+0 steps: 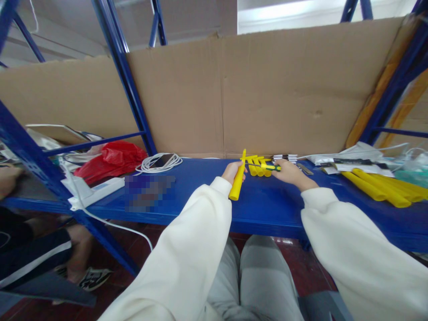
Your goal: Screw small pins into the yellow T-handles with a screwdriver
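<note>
Yellow tube (pixel 236 185), 1 off, is over the blue bench (pixel 267 214), tilted, wide end toward its holder. Left hand (pixel 230 173) has its fingers closed round it. Right hand (pixel 287 171) is wrapped on 1 screwdriver (pixel 269 167), yellow-green handle, shaft pointing at the tube's upper part; can't tell from here if the tip is in it. Just behind: short tubes (pixel 260 171), I count at least 3, side by side. Further right: long tubes (pixel 381 189), at least 3, overlapping, so no exact count. Left side: 1 white cable coil (pixel 146 164), 1 red bag (pixel 113 158), 1 power strip (pixel 105 191). Cardboard (pixel 284 89) stands behind the bench. 1 co-worker's hand (pixel 8 178) at far left, grip unclear.
</note>
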{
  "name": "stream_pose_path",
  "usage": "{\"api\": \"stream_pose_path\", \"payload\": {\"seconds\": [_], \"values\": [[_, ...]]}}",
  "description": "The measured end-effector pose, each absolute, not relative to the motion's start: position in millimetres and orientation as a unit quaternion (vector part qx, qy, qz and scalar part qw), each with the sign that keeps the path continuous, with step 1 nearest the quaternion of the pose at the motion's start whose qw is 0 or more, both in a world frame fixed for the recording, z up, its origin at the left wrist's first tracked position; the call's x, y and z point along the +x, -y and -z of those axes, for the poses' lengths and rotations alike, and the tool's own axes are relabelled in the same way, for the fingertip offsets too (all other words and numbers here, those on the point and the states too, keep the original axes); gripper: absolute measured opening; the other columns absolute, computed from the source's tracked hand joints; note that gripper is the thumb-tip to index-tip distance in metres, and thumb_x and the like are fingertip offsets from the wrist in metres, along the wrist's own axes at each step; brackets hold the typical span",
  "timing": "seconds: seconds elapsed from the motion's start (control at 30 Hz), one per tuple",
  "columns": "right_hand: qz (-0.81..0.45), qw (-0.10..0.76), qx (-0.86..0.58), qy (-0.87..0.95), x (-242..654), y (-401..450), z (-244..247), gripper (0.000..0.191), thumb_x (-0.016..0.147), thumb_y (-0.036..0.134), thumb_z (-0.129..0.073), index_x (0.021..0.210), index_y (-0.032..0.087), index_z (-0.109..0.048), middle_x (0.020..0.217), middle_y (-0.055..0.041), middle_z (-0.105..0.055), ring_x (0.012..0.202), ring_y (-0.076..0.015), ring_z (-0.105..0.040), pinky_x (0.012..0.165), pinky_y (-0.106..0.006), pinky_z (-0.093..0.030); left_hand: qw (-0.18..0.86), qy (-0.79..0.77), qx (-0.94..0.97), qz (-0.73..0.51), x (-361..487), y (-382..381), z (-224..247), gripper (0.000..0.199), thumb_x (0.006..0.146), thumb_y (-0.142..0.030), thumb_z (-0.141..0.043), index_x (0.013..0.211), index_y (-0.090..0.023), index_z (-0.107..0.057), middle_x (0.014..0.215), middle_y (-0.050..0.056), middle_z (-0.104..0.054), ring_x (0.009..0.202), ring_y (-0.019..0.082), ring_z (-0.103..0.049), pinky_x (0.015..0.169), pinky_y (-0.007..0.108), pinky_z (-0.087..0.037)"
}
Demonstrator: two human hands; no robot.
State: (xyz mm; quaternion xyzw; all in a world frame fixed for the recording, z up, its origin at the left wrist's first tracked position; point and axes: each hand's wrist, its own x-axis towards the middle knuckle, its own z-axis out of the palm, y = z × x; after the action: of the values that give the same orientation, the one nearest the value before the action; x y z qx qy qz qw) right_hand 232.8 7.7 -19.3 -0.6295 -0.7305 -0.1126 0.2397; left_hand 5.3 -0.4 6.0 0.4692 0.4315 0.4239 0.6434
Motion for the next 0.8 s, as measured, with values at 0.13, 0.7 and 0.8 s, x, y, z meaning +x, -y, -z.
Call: {"api": "stream_pose_path", "payload": {"seconds": [0.13, 0.7, 0.8], "values": [[0.107, 0.230, -0.643, 0.723, 232.9, -7.8, 20.0, 0.025, 0.073, 0.024, -0.065, 0.097, 0.019, -0.066, 0.088, -0.0109, -0.075, 0.080, -0.0251, -0.069, 0.066, -0.028, -0.047, 0.646, -0.435, 0.468, -0.418, 5.7, 1.6, -6.1, 0.035, 0.099, -0.025, -0.037, 0.070, -0.017, -0.053, 0.048, -0.002, -0.046, 0.034, 0.009, -0.039, 0.036, 0.021, -0.031], [0.097, 0.229, -0.636, 0.731, 238.7, -13.1, 24.9, 0.026, 0.069, 0.023, -0.068, 0.095, 0.021, -0.065, 0.082, -0.0073, -0.074, 0.076, -0.0239, -0.068, 0.063, -0.027, -0.046, 0.653, -0.429, 0.455, -0.427, 6.6, -0.8, -3.2, 0.036, 0.100, -0.030, -0.041, 0.068, -0.019, -0.050, 0.052, -0.002, -0.047, 0.035, 0.008, -0.039, 0.038, 0.021, -0.030], [0.090, 0.229, -0.636, 0.732, 237.4, -12.8, 25.0, 0.027, 0.071, 0.022, -0.066, 0.098, 0.021, -0.065, 0.085, -0.0074, -0.074, 0.078, -0.0238, -0.069, 0.065, -0.027, -0.047, 0.652, -0.433, 0.453, -0.428, 6.7, -0.9, -4.0, 0.033, 0.100, -0.028, -0.039, 0.070, -0.019, -0.051, 0.051, -0.003, -0.047, 0.035, 0.008, -0.039, 0.037, 0.021, -0.030]]}}
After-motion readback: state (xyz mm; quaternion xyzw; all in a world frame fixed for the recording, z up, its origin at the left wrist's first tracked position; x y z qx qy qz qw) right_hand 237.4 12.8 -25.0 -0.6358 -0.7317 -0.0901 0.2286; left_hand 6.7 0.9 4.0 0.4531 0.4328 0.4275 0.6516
